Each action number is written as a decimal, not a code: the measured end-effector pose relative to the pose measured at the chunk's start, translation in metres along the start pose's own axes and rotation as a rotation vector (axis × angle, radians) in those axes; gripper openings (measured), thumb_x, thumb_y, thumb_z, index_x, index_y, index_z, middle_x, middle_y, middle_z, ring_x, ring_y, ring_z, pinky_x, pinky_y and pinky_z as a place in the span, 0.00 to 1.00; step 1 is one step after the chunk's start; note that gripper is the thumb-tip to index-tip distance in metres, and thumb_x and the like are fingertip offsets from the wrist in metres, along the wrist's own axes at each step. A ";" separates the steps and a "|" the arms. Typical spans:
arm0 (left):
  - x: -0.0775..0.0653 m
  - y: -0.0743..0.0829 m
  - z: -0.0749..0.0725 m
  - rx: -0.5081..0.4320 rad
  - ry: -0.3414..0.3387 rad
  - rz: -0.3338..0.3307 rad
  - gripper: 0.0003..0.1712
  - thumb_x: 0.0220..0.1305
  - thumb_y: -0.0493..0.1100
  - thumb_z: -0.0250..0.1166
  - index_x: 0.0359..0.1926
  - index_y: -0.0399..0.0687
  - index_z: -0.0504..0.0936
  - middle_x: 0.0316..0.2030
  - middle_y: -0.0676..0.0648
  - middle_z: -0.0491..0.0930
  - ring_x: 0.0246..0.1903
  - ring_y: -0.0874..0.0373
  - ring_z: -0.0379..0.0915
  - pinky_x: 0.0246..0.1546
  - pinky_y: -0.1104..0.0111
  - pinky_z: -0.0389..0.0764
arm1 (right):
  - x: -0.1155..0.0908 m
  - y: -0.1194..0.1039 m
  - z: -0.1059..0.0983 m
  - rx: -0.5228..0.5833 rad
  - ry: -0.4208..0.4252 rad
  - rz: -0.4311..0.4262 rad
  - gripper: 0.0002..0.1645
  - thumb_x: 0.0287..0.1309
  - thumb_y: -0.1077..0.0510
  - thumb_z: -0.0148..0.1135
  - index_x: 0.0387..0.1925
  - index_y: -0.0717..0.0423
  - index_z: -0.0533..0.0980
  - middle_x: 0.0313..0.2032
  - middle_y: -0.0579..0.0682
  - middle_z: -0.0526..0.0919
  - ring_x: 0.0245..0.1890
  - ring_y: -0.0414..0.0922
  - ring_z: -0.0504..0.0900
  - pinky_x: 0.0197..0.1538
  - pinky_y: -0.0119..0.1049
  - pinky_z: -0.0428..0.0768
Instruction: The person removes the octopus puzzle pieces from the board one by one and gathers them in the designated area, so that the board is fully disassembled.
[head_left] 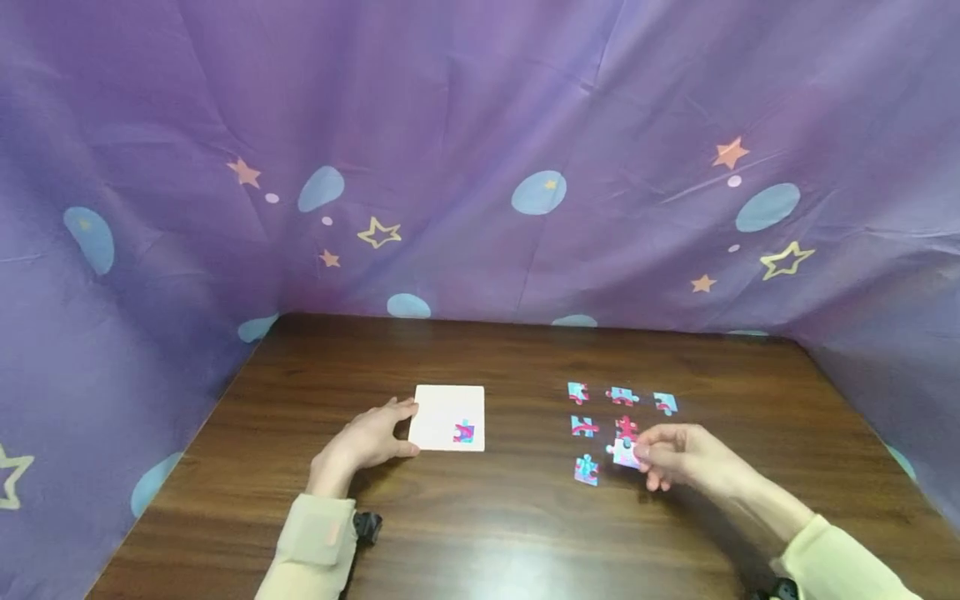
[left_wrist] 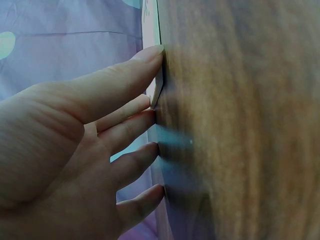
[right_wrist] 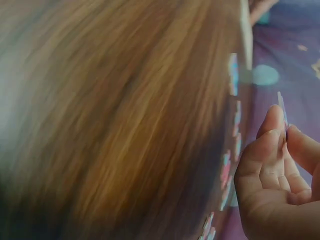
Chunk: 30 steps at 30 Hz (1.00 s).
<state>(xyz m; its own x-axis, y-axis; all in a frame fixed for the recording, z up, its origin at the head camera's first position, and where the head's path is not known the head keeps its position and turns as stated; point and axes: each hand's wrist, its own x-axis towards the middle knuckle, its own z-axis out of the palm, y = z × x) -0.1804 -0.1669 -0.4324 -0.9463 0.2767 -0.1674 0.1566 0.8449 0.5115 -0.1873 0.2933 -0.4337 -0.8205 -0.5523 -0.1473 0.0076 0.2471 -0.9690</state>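
Observation:
A white square puzzle board [head_left: 435,417] lies on the table, with one pink-and-blue puzzle piece [head_left: 464,432] in its lower right corner. At the board's left edge rests my left hand [head_left: 367,435], its thumb and fingertips touching the edge and corner. The left wrist view shows that hand [left_wrist: 65,135] with its fingers loosely extended beside the thin board edge [left_wrist: 150,30]. My right hand [head_left: 686,454] pinches a light puzzle piece [head_left: 623,452] between thumb and fingers. Seen edge-on in the right wrist view, this piece [right_wrist: 282,107] is above the table.
Several loose pieces lie right of the board, including a blue one [head_left: 577,393], a red one [head_left: 626,427] and a lower blue-and-pink one [head_left: 587,470]. The brown wooden table [head_left: 487,508] meets a purple curtain [head_left: 480,150] at the back and sides.

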 end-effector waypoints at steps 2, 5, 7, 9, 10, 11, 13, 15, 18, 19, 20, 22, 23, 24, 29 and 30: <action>0.003 0.002 0.001 0.002 -0.007 0.003 0.38 0.58 0.44 0.72 0.68 0.41 0.70 0.69 0.39 0.64 0.70 0.39 0.51 0.66 0.39 0.54 | -0.004 0.002 -0.003 -0.057 0.004 0.022 0.16 0.66 0.62 0.58 0.45 0.76 0.73 0.32 0.61 0.80 0.26 0.46 0.83 0.28 0.37 0.83; 0.005 0.002 0.001 0.004 -0.002 0.005 0.38 0.58 0.44 0.72 0.68 0.41 0.70 0.68 0.39 0.64 0.70 0.39 0.52 0.65 0.39 0.55 | -0.005 0.004 -0.007 -0.095 -0.001 0.044 0.15 0.65 0.62 0.59 0.43 0.74 0.74 0.31 0.62 0.80 0.25 0.46 0.83 0.27 0.37 0.82; 0.004 0.002 0.000 0.010 0.001 0.010 0.38 0.58 0.44 0.72 0.68 0.40 0.70 0.69 0.38 0.64 0.70 0.38 0.52 0.65 0.39 0.56 | -0.005 0.006 -0.008 -0.110 -0.001 0.064 0.14 0.65 0.63 0.59 0.41 0.74 0.74 0.30 0.62 0.81 0.24 0.46 0.83 0.26 0.36 0.82; 0.003 0.003 -0.001 0.010 0.004 0.008 0.38 0.57 0.44 0.72 0.68 0.40 0.70 0.69 0.38 0.63 0.70 0.38 0.52 0.65 0.39 0.56 | -0.005 0.008 -0.008 -0.121 0.001 0.083 0.13 0.64 0.63 0.59 0.40 0.74 0.74 0.29 0.60 0.81 0.23 0.46 0.83 0.24 0.34 0.80; 0.002 0.003 -0.001 0.010 0.004 0.006 0.38 0.57 0.44 0.72 0.68 0.40 0.70 0.69 0.38 0.63 0.70 0.38 0.51 0.65 0.39 0.56 | -0.004 0.009 -0.007 -0.130 0.010 0.093 0.12 0.64 0.63 0.59 0.39 0.74 0.75 0.28 0.59 0.81 0.22 0.45 0.83 0.24 0.34 0.80; 0.002 0.003 -0.001 0.011 0.003 0.004 0.38 0.57 0.44 0.72 0.68 0.40 0.70 0.69 0.39 0.63 0.70 0.38 0.51 0.65 0.39 0.56 | -0.004 0.010 -0.006 -0.141 0.024 0.109 0.13 0.64 0.62 0.60 0.38 0.73 0.75 0.27 0.58 0.81 0.22 0.45 0.82 0.23 0.33 0.79; 0.001 0.003 0.000 0.010 0.001 0.001 0.39 0.57 0.44 0.72 0.68 0.40 0.70 0.69 0.40 0.63 0.70 0.38 0.51 0.65 0.39 0.55 | -0.004 0.012 -0.004 -0.189 0.048 0.128 0.12 0.63 0.61 0.61 0.35 0.71 0.75 0.25 0.57 0.82 0.20 0.45 0.82 0.21 0.32 0.78; 0.000 0.003 0.001 0.012 0.001 0.005 0.39 0.57 0.44 0.72 0.68 0.41 0.70 0.69 0.40 0.64 0.70 0.38 0.52 0.65 0.40 0.56 | -0.004 0.014 -0.001 -0.242 0.077 0.142 0.12 0.63 0.60 0.63 0.32 0.68 0.75 0.23 0.55 0.82 0.19 0.44 0.81 0.19 0.32 0.78; 0.000 0.002 0.002 0.004 0.006 0.006 0.39 0.56 0.44 0.72 0.67 0.41 0.70 0.69 0.41 0.64 0.70 0.39 0.52 0.66 0.41 0.56 | -0.004 0.013 0.003 -0.329 0.117 0.146 0.12 0.62 0.58 0.64 0.28 0.64 0.75 0.21 0.53 0.81 0.18 0.45 0.81 0.18 0.33 0.77; -0.001 0.001 0.002 0.002 0.009 0.006 0.39 0.56 0.44 0.72 0.67 0.41 0.70 0.69 0.40 0.64 0.70 0.39 0.52 0.66 0.41 0.56 | -0.004 0.013 0.004 -0.347 0.128 0.146 0.12 0.61 0.58 0.65 0.28 0.63 0.75 0.20 0.52 0.81 0.17 0.45 0.81 0.17 0.33 0.77; -0.001 0.000 0.003 -0.001 0.010 0.003 0.39 0.56 0.44 0.72 0.67 0.41 0.70 0.69 0.40 0.64 0.70 0.39 0.51 0.66 0.41 0.55 | -0.004 0.013 0.004 -0.361 0.136 0.143 0.13 0.61 0.58 0.65 0.27 0.63 0.75 0.20 0.52 0.80 0.17 0.46 0.81 0.17 0.33 0.77; -0.001 0.000 0.003 -0.006 0.013 -0.002 0.39 0.56 0.45 0.72 0.68 0.41 0.70 0.69 0.40 0.63 0.70 0.38 0.51 0.66 0.40 0.55 | -0.004 0.012 0.006 -0.382 0.150 0.137 0.13 0.60 0.58 0.66 0.27 0.63 0.74 0.19 0.52 0.80 0.16 0.46 0.80 0.16 0.34 0.77; -0.001 -0.001 0.003 -0.006 0.013 -0.002 0.39 0.56 0.45 0.72 0.67 0.41 0.70 0.69 0.40 0.63 0.70 0.38 0.51 0.66 0.39 0.55 | -0.004 0.012 0.006 -0.392 0.157 0.136 0.13 0.60 0.58 0.66 0.27 0.62 0.74 0.18 0.52 0.80 0.16 0.46 0.80 0.16 0.34 0.77; -0.001 -0.001 0.003 -0.009 0.012 -0.004 0.39 0.56 0.44 0.72 0.67 0.41 0.70 0.69 0.40 0.63 0.70 0.38 0.51 0.66 0.39 0.55 | -0.004 0.012 0.007 -0.398 0.164 0.141 0.13 0.60 0.57 0.66 0.27 0.62 0.74 0.18 0.51 0.80 0.16 0.46 0.80 0.16 0.34 0.76; 0.000 0.000 0.002 -0.003 0.009 0.000 0.39 0.57 0.44 0.72 0.68 0.41 0.70 0.69 0.40 0.64 0.70 0.39 0.51 0.66 0.41 0.55 | -0.005 0.012 0.008 -0.442 0.198 0.133 0.14 0.63 0.56 0.64 0.27 0.60 0.73 0.18 0.50 0.79 0.14 0.47 0.79 0.14 0.36 0.76; 0.001 0.001 0.002 -0.002 0.008 0.000 0.39 0.57 0.45 0.72 0.68 0.41 0.70 0.69 0.40 0.64 0.70 0.39 0.51 0.66 0.41 0.55 | -0.005 0.012 0.008 -0.441 0.201 0.131 0.14 0.64 0.56 0.62 0.28 0.60 0.73 0.18 0.51 0.78 0.14 0.47 0.79 0.14 0.36 0.75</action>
<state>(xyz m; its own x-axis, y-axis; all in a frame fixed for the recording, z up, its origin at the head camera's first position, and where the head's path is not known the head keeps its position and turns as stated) -0.1802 -0.1650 -0.4339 -0.9484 0.2732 -0.1607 0.1563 0.8441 0.5129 -0.1784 0.2922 -0.4466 -0.9232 -0.3404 -0.1786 -0.0887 0.6407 -0.7627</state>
